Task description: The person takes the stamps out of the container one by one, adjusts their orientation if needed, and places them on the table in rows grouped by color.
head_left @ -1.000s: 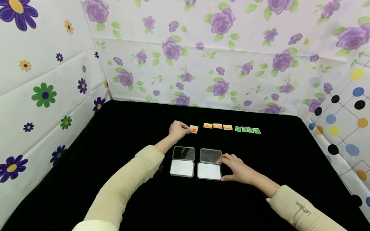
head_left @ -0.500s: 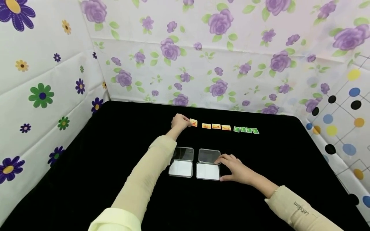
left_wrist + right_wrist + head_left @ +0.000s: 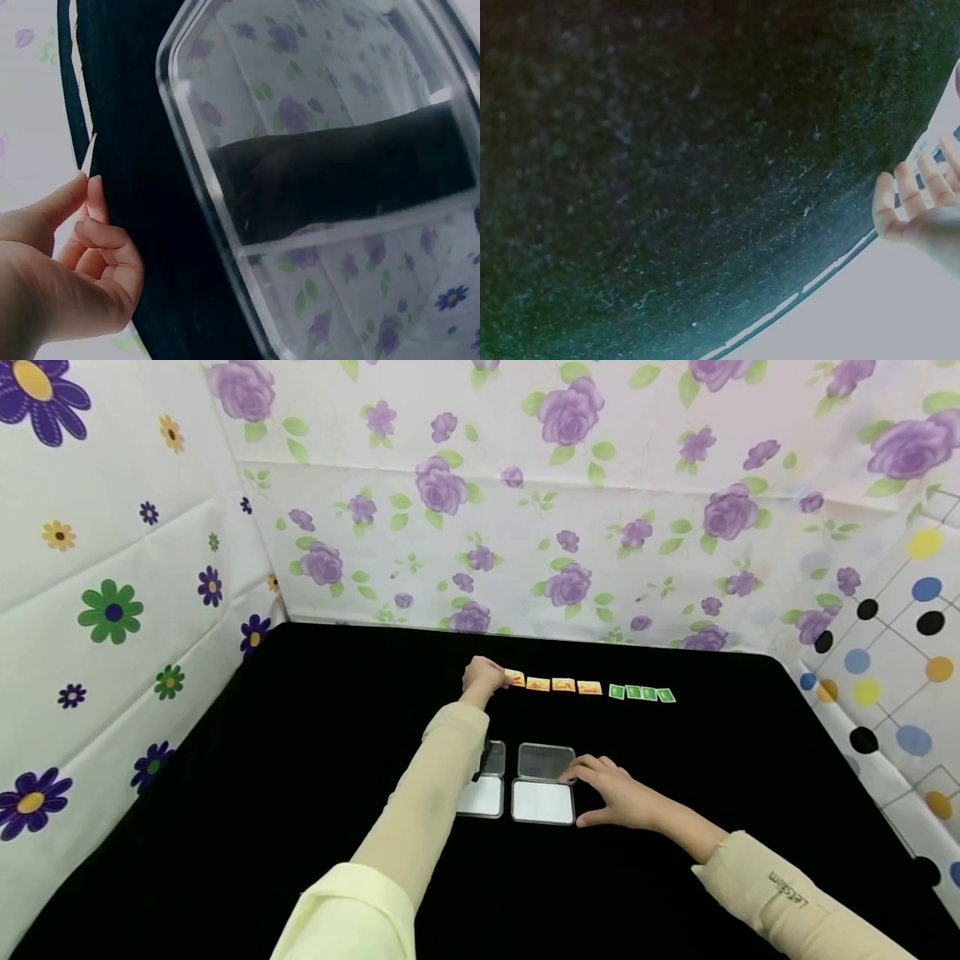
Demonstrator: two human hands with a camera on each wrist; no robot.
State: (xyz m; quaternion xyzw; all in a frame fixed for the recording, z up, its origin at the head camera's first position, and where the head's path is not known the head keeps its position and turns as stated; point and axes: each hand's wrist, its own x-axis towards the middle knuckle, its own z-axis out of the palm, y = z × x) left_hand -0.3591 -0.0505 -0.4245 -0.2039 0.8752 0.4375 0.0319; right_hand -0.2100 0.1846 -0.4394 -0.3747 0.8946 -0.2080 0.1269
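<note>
In the head view my left hand (image 3: 484, 677) pinches a small orange card (image 3: 515, 677) between thumb and fingertips, at the left end of a row of three like orange cards (image 3: 563, 685). The left wrist view shows the card (image 3: 88, 155) nearly edge-on, tilted up between the thumb and index finger. My right hand (image 3: 615, 793) rests at the right side of the right clear case (image 3: 546, 762), fingertips at its hinge corner and thumb near the lower corner. In the right wrist view the right hand's fingers (image 3: 911, 191) are spread and slightly bent.
Several green cards (image 3: 642, 693) continue the row to the right. A second open case (image 3: 483, 797) with a white lower half lies to the left, partly hidden by the left sleeve (image 3: 427, 802). Black cloth (image 3: 600, 893) covers the table; flowered sheets (image 3: 375, 552) hang behind.
My left hand has carried the orange card away from me, then right, up to the left end of the orange row. The right hand stays at the right case.
</note>
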